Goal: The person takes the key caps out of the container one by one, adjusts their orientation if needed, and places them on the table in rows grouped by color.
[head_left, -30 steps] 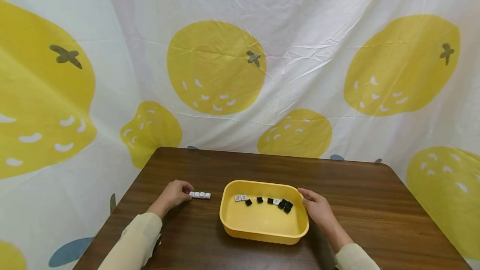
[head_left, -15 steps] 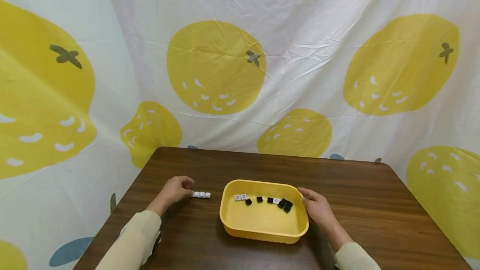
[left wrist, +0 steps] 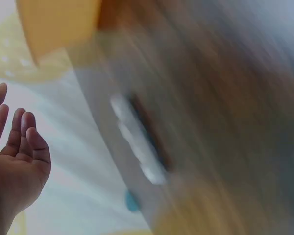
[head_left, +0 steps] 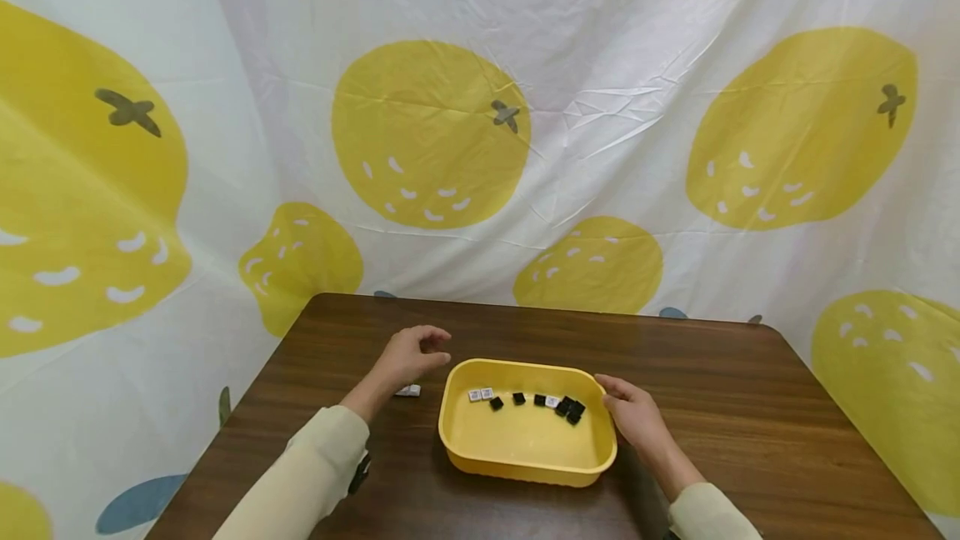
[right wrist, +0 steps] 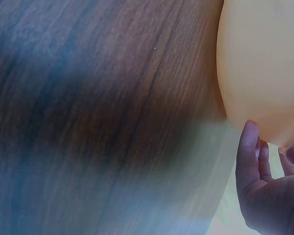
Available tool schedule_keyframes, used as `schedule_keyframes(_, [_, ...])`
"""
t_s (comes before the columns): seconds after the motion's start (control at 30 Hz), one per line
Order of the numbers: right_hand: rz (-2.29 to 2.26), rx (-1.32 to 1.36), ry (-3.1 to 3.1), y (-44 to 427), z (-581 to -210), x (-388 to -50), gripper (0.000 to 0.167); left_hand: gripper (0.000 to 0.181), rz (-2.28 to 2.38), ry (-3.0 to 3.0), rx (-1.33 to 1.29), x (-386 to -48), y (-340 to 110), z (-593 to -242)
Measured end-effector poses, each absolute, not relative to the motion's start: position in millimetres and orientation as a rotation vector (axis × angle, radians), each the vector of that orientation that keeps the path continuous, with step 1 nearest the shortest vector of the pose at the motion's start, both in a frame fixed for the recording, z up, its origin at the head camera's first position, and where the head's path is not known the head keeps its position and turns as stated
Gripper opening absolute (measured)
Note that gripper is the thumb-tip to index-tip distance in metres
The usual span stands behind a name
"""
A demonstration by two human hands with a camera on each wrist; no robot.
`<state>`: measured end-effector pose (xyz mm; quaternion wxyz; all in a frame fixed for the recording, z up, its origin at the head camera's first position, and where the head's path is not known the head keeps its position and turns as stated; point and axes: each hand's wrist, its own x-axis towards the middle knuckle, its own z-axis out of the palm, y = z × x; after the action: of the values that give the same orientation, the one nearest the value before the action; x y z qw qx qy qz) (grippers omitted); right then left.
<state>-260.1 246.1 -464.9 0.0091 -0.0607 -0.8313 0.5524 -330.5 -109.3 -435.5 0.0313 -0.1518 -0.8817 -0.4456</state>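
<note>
Yellow tub [head_left: 525, 447] pinched at the right, left hand [head_left: 411, 355] raised beside it

The left hand hangs near the tub's far left corner, fingers gently bent, thumb well apart from them. The right hand [head_left: 639, 418] pinches the right rim, fingers against the outer wall. Black pieces [head_left: 519, 398] and white pieces [head_left: 481, 395] lie inside. A white row [head_left: 408, 391] rests left of the tub on the brown table [head_left: 712, 407], partly hidden behind the left wrist.
</note>
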Motion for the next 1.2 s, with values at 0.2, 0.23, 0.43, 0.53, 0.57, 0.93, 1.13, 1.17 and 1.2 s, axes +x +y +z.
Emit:
schedule_keyframes(0.2, [1.735, -0.179, -2.590, 245.9, -463.9, -259.8, 0.040, 0.026, -1.419, -2.698, -0.668, -325.9, -61.2, -426.4])
schedule_keyframes(0.23, [1.736, -0.180, -2.589, 245.8, -463.6, -259.6, 0.040, 0.026, -1.419, -2.706, -0.704, -324.4, -53.4, -425.9])
schedule_keyframes(0.43, [1.709, -0.178, -2.590, 244.9, -461.9, -258.4, 0.039, 0.029, -1.383, -2.803, -0.865, -317.6, -11.7, -434.5])
schedule_keyframes(0.53, [1.723, -0.192, -2.586, 244.6, -461.4, -257.5, 0.040, 0.030, -1.282, -2.868, -0.922, -314.8, 4.1, -441.7])
schedule_keyframes(0.57, [1.731, -0.197, -2.583, 244.5, -461.4, -257.2, 0.040, 0.030, -1.245, -2.889, -0.935, -314.0, 8.8, -443.9])
schedule_keyframes(0.93, [1.774, -0.239, -2.566, 243.9, -463.3, -254.7, 0.039, 0.030, -0.695, -3.008, -1.038, -317.1, 43.5, -473.1])
schedule_keyframes(1.13, [1.798, -0.220, -2.546, 244.0, -462.7, -256.0, 0.040, 0.018, -0.593, -3.023, -1.004, -317.2, 40.7, -474.1])
schedule_keyframes(1.17, [1.798, -0.218, -2.545, 244.2, -462.2, -256.3, 0.040, 0.015, -0.606, -3.022, -0.994, -317.0, 39.4, -473.1])
schedule_keyframes(1.2, [1.799, -0.213, -2.545, 244.4, -461.7, -256.7, 0.040, 0.013, -0.622, -3.020, -0.986, -317.0, 38.2, -472.2])
